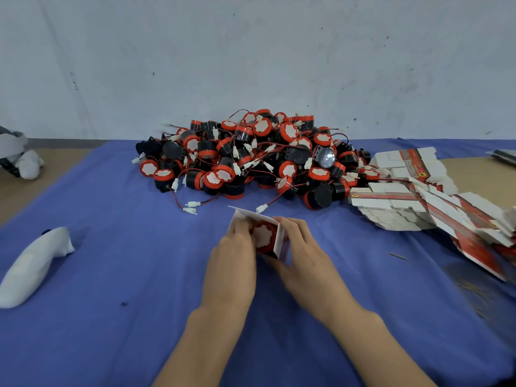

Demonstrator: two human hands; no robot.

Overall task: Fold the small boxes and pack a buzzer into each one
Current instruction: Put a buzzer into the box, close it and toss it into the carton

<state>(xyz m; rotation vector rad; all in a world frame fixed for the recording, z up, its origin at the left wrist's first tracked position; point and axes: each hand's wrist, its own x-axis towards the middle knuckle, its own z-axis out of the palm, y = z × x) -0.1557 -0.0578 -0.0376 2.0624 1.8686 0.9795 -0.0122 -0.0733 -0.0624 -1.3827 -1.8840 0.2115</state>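
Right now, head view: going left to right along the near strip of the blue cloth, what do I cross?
white fabric bundle → left hand → small box with a buzzer in it, held by both hands → right hand → stack of flat box blanks

Buzzer pile (251,155) behind the small box (268,236), flat boxes (418,196) at right.

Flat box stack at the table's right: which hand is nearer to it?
Right. The right hand grips the small box on the side facing the flat box stack; the left hand holds the box's far side.
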